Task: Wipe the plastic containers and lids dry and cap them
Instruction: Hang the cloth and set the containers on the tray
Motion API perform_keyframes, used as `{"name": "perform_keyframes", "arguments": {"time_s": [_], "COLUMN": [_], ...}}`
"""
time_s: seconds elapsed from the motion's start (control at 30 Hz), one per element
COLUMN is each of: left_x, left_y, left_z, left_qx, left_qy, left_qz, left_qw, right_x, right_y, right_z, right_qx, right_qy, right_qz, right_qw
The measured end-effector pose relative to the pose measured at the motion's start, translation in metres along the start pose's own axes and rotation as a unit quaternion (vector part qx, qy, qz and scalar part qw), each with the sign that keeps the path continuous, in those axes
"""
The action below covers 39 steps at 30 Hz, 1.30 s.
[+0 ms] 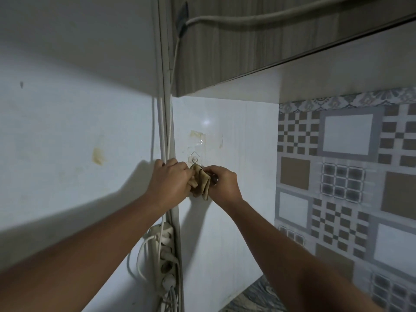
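A tan cloth [200,183] hangs bunched at a clear adhesive wall hook [195,159] on the white wall. My left hand [171,179] grips the cloth's left side, and my right hand [221,183] pinches its right side just below the hook. Both arms reach up from the bottom of the head view. No plastic containers or lids are in view.
A wood-grain upper cabinet [247,48] hangs overhead with a cable [247,18] along it. White cords run down the wall corner to a power strip [165,255] with plugs. Patterned grey tiles [346,176] cover the right wall. A strip of countertop [254,298] shows at the bottom.
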State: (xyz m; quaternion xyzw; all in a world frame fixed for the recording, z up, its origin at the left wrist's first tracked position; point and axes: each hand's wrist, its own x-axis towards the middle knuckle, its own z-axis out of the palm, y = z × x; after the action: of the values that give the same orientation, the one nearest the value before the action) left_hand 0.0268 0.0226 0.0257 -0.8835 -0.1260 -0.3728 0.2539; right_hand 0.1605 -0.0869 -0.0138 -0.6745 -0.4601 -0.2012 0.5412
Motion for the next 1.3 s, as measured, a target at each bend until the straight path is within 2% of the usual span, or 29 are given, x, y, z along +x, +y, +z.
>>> {"name": "perform_keyframes", "arguments": {"time_s": [0.23, 0.47, 0.63, 0.7, 0.77, 0.87, 1.0, 1.3], "left_x": [-0.004, -0.024, -0.037, -0.046, -0.057, -0.076, -0.107, -0.164], "left_y": [-0.002, 0.008, 0.044, 0.075, 0.11, 0.164, 0.223, 0.311], "left_z": [-0.007, -0.022, -0.044, -0.042, -0.032, -0.012, 0.03, 0.122], "left_qx": [-0.007, -0.059, -0.118, -0.177, -0.238, -0.322, -0.341, -0.359], "left_qy": [0.026, 0.078, 0.165, 0.157, 0.1, -0.056, -0.23, -0.409], "left_qz": [0.002, 0.004, 0.083, 0.109, 0.114, 0.089, 0.104, 0.121], "left_qw": [1.0, 0.995, 0.976, 0.966, 0.959, 0.941, 0.905, 0.83], "right_x": [-0.004, -0.026, -0.059, -0.085, -0.115, -0.157, -0.21, -0.313], "right_y": [0.001, 0.004, -0.001, 0.003, 0.011, 0.03, 0.059, 0.134], "right_z": [-0.02, -0.048, -0.082, -0.098, -0.114, -0.138, -0.164, -0.164], "right_qx": [-0.013, -0.072, -0.118, -0.133, -0.158, -0.199, -0.248, -0.327], "right_qy": [-0.01, -0.025, -0.03, -0.04, -0.056, -0.079, -0.14, -0.296], "right_qz": [-0.01, 0.048, 0.084, 0.122, 0.16, 0.21, 0.282, 0.398], "right_qw": [1.0, 0.996, 0.989, 0.983, 0.973, 0.954, 0.916, 0.804]}}
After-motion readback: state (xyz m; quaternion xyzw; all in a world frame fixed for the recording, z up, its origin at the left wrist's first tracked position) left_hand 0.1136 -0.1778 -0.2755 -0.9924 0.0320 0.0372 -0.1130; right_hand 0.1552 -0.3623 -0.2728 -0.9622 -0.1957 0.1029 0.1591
